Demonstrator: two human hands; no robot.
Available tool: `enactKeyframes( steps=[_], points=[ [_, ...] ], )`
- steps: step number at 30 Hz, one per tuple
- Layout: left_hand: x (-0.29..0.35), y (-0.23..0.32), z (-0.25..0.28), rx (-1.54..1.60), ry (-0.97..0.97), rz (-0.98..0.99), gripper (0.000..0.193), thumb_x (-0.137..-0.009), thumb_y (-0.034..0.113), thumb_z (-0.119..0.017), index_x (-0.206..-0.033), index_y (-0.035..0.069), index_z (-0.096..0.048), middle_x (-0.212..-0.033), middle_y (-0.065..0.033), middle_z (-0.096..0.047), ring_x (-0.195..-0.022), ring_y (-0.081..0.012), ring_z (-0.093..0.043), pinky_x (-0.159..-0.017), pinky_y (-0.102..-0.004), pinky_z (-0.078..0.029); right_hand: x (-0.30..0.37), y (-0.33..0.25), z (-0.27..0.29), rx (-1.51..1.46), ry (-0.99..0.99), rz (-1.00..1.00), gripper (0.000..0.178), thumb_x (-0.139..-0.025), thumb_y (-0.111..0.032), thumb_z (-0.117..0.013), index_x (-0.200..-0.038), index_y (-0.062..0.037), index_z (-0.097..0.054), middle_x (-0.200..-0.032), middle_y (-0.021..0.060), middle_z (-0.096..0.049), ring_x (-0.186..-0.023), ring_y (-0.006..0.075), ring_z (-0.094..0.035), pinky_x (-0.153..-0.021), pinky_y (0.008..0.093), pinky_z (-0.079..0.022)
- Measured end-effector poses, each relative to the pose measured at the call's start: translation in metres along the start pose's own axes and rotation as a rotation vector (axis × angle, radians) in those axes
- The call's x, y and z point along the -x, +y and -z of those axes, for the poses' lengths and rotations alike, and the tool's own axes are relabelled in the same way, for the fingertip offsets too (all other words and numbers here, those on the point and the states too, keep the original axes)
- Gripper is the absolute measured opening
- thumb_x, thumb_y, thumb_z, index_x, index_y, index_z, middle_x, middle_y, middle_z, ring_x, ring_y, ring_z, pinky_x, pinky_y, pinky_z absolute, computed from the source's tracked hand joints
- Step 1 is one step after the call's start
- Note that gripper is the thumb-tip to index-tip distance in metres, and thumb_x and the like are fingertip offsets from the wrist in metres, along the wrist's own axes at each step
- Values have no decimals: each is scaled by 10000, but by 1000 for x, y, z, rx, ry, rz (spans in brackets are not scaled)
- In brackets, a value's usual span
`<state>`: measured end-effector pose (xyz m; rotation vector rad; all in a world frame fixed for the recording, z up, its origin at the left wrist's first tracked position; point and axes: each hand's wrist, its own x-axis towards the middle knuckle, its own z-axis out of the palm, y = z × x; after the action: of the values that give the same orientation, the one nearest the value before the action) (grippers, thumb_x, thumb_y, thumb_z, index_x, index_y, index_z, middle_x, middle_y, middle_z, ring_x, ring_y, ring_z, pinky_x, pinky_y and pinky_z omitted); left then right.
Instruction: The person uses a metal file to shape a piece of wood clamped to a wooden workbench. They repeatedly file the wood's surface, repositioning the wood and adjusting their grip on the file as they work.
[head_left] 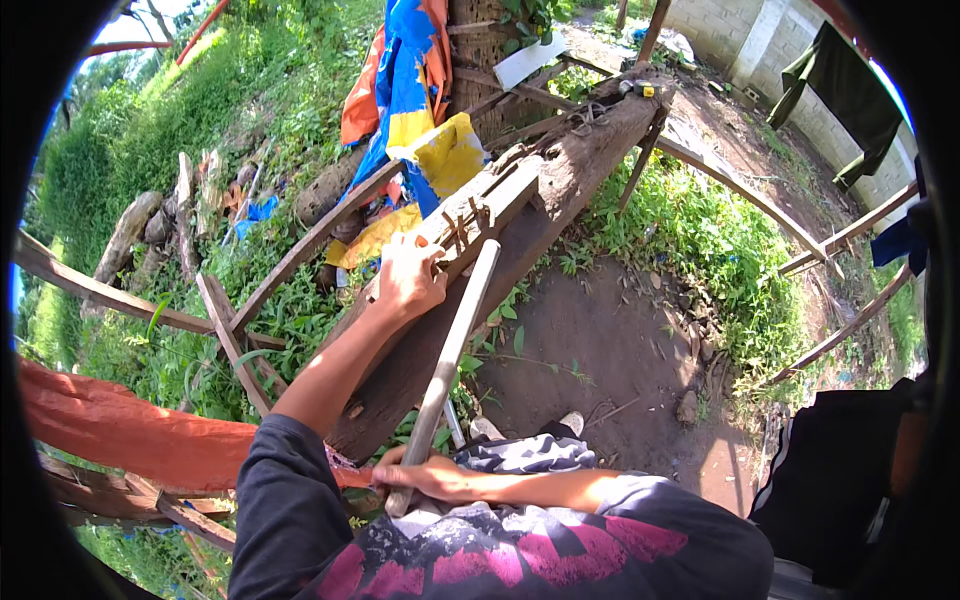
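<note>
A thick, weathered log (590, 150) slants from the lower left up to the upper right in front of me. On top of it lies a squared length of timber (512, 198), with several short brown sticks or pegs (465, 222) crossing near its middle. My left hand (410, 275) rests at the near end of those pieces, its fingers bent and closed; what they hold is hidden. Close to my body, my right hand (432, 476) is wrapped round the lower part of a long pale wooden pole (455, 350). The pole's far end reaches up beside the timber.
Blue, orange and yellow tarpaulin (405, 100) hangs by a tree trunk (475, 60) beyond the log. Wooden rails (310, 240) stand to the left, others (760, 200) to the right. A small yellow and black object (647, 91) sits at the log's far end. Orange cloth (130, 420) stretches across the lower left.
</note>
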<state>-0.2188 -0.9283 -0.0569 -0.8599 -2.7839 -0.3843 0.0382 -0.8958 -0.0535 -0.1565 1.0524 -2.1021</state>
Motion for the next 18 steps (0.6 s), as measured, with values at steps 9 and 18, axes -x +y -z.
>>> enactKeyframes(
  steps=[9, 18],
  points=[
    [-7, 8, -7, 84, 150, -118, 99, -724, 102, -766, -815, 95, -728, -1035, -107, -623, -1053, -327, -549, -892, -454, -425, 59, -31, 98, 197, 543, 261, 192, -943, -123, -687, -1093, -11, -645, -817, 49, -651, -667, 119, -648, -607, 289, -554],
    [-83, -1, 24, 480, 312, 251, 117, -967, 112, -559, -982, 23, -633, -826, -128, -680, -747, -234, -657, -732, -362, -522, 138, -115, 283, 397, 885, -25, 163, -872, -140, -717, -800, -31, -620, -619, 27, -570, -484, 130, -559, -462, 300, -510]
  ],
)
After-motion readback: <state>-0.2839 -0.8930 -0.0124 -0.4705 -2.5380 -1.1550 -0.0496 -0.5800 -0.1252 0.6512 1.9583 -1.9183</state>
